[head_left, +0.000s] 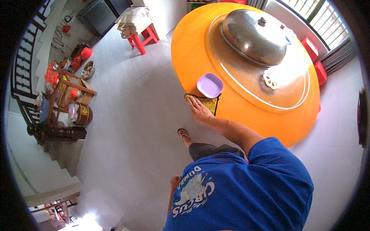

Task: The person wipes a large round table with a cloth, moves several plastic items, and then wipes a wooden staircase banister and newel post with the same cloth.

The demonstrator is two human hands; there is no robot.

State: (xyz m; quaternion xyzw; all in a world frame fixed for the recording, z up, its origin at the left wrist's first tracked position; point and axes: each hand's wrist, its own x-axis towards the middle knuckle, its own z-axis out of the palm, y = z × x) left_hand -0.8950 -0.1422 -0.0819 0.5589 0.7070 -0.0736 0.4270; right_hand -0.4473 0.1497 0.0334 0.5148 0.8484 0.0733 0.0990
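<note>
My right hand [199, 111] lies flat on a yellow-green cloth with dark edging [210, 103], at the near left rim of a round orange table [242, 124]. Just beyond the cloth, touching or nearly touching it, sits a purple plastic dish [210, 85]. My left hand [175, 182] hangs low beside my body, its fingers curled and partly hidden by my blue shirt; whether it holds anything is not visible. A large domed metal lid [254, 36] rests on the glass turntable [245, 83], with a pale flower-shaped trivet [270, 79] near it.
A red plastic stool [141, 43] bearing folded cloth bags [136, 21] stands beyond the table. To the left are a wooden rack [78, 83], a metal bowl [88, 70], a brown drum-shaped container [83, 113] and a stair railing [24, 66]. Red stools [319, 72] stand by the window.
</note>
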